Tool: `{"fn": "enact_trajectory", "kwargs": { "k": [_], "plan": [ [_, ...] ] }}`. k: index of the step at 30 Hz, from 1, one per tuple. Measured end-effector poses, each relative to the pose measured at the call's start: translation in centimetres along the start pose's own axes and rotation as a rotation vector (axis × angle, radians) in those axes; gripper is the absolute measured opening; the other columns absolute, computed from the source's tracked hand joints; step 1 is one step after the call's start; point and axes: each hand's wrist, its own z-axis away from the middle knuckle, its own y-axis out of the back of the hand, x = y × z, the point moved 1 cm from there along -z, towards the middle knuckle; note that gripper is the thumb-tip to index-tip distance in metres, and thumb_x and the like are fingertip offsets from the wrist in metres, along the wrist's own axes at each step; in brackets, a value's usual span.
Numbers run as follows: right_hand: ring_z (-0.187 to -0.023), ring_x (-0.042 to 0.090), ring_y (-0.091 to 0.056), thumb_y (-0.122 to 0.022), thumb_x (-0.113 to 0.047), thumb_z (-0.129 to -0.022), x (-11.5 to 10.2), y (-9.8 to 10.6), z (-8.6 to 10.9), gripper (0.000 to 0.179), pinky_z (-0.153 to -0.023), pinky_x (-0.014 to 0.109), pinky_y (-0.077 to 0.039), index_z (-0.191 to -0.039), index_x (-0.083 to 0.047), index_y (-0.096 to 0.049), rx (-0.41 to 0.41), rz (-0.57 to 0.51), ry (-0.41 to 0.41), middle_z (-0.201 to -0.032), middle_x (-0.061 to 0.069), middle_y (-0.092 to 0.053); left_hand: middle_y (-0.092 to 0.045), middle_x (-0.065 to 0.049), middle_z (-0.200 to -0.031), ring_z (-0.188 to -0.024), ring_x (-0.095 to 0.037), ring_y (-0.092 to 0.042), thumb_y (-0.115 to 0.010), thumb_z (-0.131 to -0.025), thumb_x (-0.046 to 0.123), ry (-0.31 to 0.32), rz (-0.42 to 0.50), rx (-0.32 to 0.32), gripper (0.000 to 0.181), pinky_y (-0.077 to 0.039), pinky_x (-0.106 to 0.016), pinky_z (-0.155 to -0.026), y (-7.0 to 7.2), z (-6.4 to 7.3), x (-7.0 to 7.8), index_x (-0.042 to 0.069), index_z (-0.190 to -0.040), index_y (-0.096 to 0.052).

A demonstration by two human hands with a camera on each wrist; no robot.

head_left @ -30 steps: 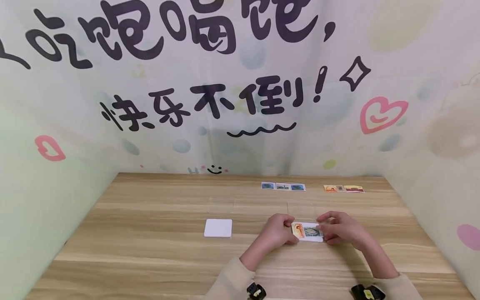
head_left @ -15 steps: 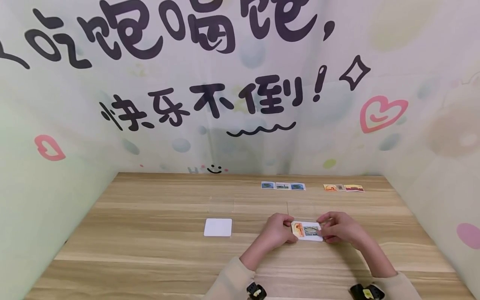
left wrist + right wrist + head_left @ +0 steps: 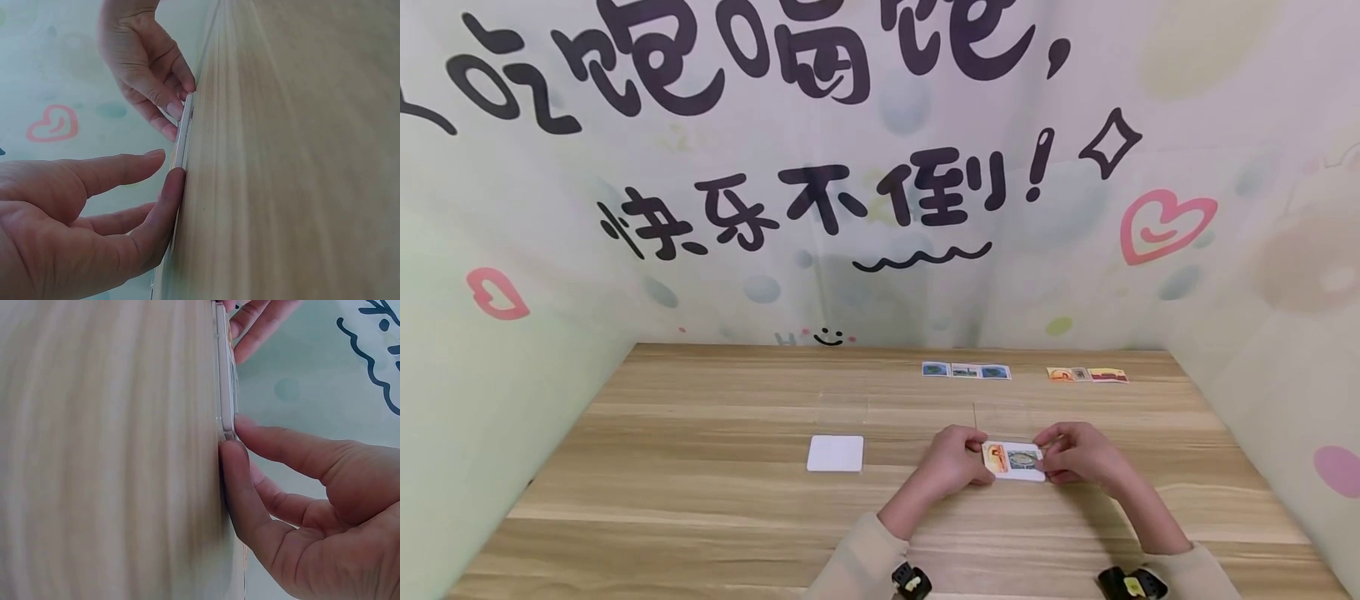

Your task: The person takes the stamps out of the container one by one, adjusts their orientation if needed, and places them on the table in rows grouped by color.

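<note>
In the head view, a white rounded card [image 3: 1024,475] lies on the table between both hands. An orange stamp [image 3: 996,457] sits at its left end, and a grey-green stamp [image 3: 1022,459] beside it. My left hand [image 3: 953,460] holds the card's left end, index finger at the far corner and thumb at the near one. My right hand [image 3: 1081,452] grips the right end, fingertips right at the grey-green stamp's edge. In the right wrist view, the card's edge [image 3: 225,375] looks thick, and the right thumb and a finger meet its corner.
Behind the card lies a clear plastic rectangle [image 3: 1002,417]. A second white card [image 3: 835,453] and another clear rectangle [image 3: 842,408] lie to the left. Three blue-toned stamps [image 3: 966,370] and a row of orange, grey and yellow-red stamps [image 3: 1087,375] lie near the printed backdrop.
My right fingertips have slid slightly right off the grey-green stamp, leaving more of it showing. The left hand and the card stay nearly in place.
</note>
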Motion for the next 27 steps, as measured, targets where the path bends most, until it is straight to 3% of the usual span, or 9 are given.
{"fn": "enact_trajectory", "kwargs": {
  "k": [27],
  "plan": [
    [-0.078, 0.015, -0.062, -0.072, 0.007, -0.094, -0.54, -0.11, 0.02, 0.020, -0.067, 0.027, -0.061, -0.110, 0.014, -0.063, 0.064, 0.047, -0.028, -0.091, 0.010, -0.063, -0.061, -0.005, -0.101, -0.085, -0.011, -0.055, -0.084, -0.080, -0.010, 0.007, -0.026, 0.015, 0.049, -0.057, -0.023, -0.068, -0.02, 0.00, 0.10, -0.008, -0.126, -0.070]
  ]
}}
